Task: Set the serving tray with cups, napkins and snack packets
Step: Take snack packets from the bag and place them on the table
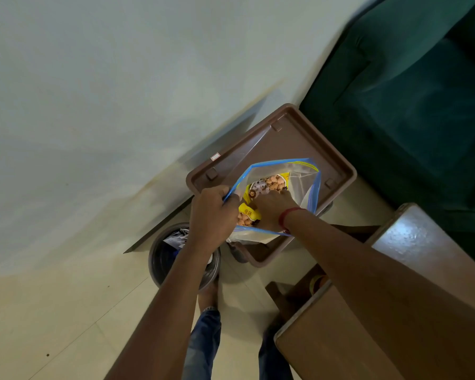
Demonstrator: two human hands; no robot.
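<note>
The left grip (213, 212) was pinched on the blue zip rim of the clear zip bag (299, 182), holding the mouth pulled wide. The right grip (272, 207) was down inside that mouth, its back turned up and its fingers buried among the packets, so I could not tell whether they were spread or already pressed around one. One snack packet (269, 185) lay just beyond the right grip, deeper in the bag. A second yellow packet (248, 215) sat between the two grips, touching the right one. The bag itself lay on the brown serving tray (285, 141), which stretched away beyond both grips. No cups or napkins showed on it.

Judging from this, the step in hand was drawing packets out of the bag. To do it well, the left grip should keep the rim taut and low so the bag did not lift with the packet. The right should take one packet by its edge, not crush its contents, and draw it straight out through the mouth. A waste bin (159, 259) stood directly beneath the left grip, so anything fumbled on that side could drop in.
</note>
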